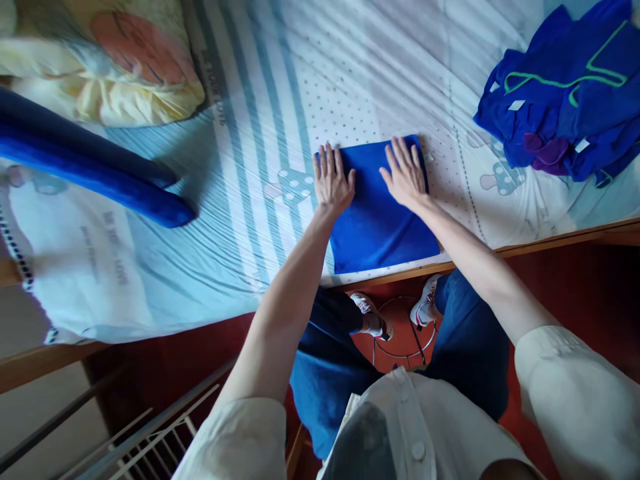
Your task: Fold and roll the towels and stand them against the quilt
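Observation:
A folded piece of blue cloth (pixel 383 213) lies flat in a near-square on the bed, close to its front edge. My left hand (pixel 333 180) rests palm down on the cloth's far left corner, fingers stretched out and pointing away from me. Near the far right corner, my right hand (pixel 404 175) lies flat on the same cloth with its fingers slightly spread. Neither hand grips anything. The cloth's near half is uncovered and shows a few soft creases.
A heap of blue clothes with green trim (pixel 565 100) sits at the right of the bed. At left are a patterned pillow (pixel 145 60) and two long blue padded bars (pixel 115 177). The patterned sheet (pixel 240 200) covers the bed; a white metal rack (pixel 165 427) stands below left.

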Demonstrator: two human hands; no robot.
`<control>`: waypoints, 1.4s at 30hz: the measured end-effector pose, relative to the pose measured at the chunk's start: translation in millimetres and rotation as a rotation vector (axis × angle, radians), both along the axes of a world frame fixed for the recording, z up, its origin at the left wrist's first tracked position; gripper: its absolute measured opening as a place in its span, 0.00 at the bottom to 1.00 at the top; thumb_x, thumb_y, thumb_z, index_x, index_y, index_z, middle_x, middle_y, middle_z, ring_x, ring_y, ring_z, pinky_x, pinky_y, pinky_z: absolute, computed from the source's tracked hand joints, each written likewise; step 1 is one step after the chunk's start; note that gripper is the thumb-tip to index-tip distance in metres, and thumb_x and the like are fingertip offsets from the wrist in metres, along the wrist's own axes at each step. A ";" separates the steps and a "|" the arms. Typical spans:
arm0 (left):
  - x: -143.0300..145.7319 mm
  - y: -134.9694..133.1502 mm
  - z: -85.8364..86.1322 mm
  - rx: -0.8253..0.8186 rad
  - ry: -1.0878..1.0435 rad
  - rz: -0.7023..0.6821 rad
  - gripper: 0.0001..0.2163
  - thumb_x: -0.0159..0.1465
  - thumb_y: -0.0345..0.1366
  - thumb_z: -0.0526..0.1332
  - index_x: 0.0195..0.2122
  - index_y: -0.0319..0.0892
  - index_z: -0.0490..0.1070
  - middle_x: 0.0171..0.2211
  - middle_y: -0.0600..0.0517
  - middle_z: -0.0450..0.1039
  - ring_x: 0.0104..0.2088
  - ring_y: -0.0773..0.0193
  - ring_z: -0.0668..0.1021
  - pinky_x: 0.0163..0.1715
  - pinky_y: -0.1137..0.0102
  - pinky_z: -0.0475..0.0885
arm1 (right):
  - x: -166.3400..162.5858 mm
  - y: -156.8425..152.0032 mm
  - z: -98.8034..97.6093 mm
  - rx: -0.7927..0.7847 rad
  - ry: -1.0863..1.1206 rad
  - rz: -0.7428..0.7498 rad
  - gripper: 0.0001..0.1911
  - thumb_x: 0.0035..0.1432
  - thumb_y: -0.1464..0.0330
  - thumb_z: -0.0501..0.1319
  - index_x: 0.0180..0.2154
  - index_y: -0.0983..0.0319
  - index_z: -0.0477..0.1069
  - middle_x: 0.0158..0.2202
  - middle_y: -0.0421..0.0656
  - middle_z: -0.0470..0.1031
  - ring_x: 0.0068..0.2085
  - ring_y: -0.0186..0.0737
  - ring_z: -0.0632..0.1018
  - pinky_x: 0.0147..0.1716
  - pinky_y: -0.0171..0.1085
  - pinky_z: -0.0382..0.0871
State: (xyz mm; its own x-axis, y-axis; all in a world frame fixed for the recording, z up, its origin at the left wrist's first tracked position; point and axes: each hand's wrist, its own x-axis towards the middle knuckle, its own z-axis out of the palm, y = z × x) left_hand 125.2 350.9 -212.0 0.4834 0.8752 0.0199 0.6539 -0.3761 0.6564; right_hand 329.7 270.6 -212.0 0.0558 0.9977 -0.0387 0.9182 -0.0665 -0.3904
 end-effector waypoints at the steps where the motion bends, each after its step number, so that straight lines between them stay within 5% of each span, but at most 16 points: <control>1: 0.7 -12.4 2.0 0.000 0.006 -0.051 0.35 0.70 0.52 0.55 0.73 0.37 0.57 0.76 0.42 0.49 0.77 0.50 0.44 0.75 0.52 0.37 | -13.4 -12.9 3.1 0.010 0.012 0.043 0.36 0.74 0.57 0.47 0.76 0.63 0.43 0.78 0.46 0.42 0.78 0.53 0.41 0.75 0.63 0.30; 6: -22.0 -78.5 9.0 -0.037 0.057 -0.126 0.32 0.72 0.48 0.50 0.73 0.39 0.56 0.76 0.44 0.49 0.77 0.52 0.45 0.75 0.53 0.39 | -29.3 -84.5 11.8 -0.050 0.053 0.100 0.34 0.74 0.58 0.47 0.75 0.61 0.48 0.77 0.45 0.46 0.77 0.49 0.45 0.76 0.58 0.34; 10: -26.1 -87.8 13.4 -0.046 0.074 -0.051 0.32 0.72 0.47 0.50 0.74 0.38 0.55 0.76 0.43 0.48 0.77 0.53 0.46 0.76 0.54 0.38 | -6.0 -84.5 12.3 -0.045 0.000 -0.100 0.35 0.74 0.60 0.44 0.76 0.65 0.44 0.78 0.48 0.43 0.78 0.50 0.44 0.75 0.60 0.33; 13: -14.6 -100.7 15.2 -0.067 0.082 -0.019 0.33 0.72 0.48 0.51 0.74 0.39 0.54 0.76 0.44 0.46 0.77 0.52 0.44 0.75 0.52 0.38 | -16.8 -82.0 12.5 -0.041 0.007 -0.114 0.37 0.72 0.60 0.49 0.76 0.67 0.43 0.78 0.50 0.42 0.78 0.54 0.42 0.74 0.64 0.32; 17: -27.4 -149.0 19.9 -0.108 0.131 -0.031 0.32 0.73 0.48 0.49 0.75 0.41 0.52 0.76 0.45 0.46 0.77 0.53 0.44 0.75 0.51 0.38 | -32.9 -120.3 18.0 -0.096 0.039 0.002 0.38 0.72 0.59 0.50 0.76 0.66 0.44 0.78 0.49 0.43 0.78 0.52 0.43 0.75 0.61 0.35; 20: -49.2 -178.2 27.4 -0.125 0.194 0.071 0.32 0.73 0.47 0.47 0.76 0.40 0.50 0.77 0.45 0.43 0.77 0.53 0.42 0.75 0.51 0.37 | -23.6 -151.5 23.7 -0.122 0.015 -0.065 0.36 0.73 0.59 0.45 0.76 0.66 0.44 0.78 0.49 0.42 0.77 0.50 0.44 0.75 0.59 0.36; 24: -37.1 -184.4 31.9 -0.096 0.197 0.108 0.33 0.73 0.47 0.49 0.76 0.39 0.47 0.77 0.46 0.37 0.76 0.51 0.37 0.75 0.47 0.34 | -30.9 -153.6 23.3 -0.119 -0.003 -0.161 0.37 0.72 0.61 0.47 0.76 0.67 0.42 0.78 0.51 0.41 0.77 0.55 0.43 0.74 0.65 0.34; 29: -2.7 -178.8 22.1 -0.119 0.134 0.011 0.33 0.73 0.48 0.49 0.76 0.42 0.48 0.77 0.48 0.40 0.77 0.52 0.39 0.75 0.48 0.35 | -71.2 -138.5 20.7 -0.140 0.018 -0.079 0.37 0.72 0.61 0.48 0.76 0.65 0.42 0.78 0.49 0.42 0.77 0.54 0.44 0.75 0.63 0.36; 42: -70.6 -211.6 21.1 -0.153 0.239 0.249 0.36 0.73 0.51 0.47 0.77 0.37 0.43 0.77 0.41 0.39 0.77 0.52 0.41 0.75 0.52 0.39 | -39.4 -209.3 31.4 -0.169 -0.081 -0.243 0.37 0.74 0.57 0.42 0.75 0.69 0.45 0.77 0.54 0.44 0.77 0.51 0.48 0.75 0.59 0.40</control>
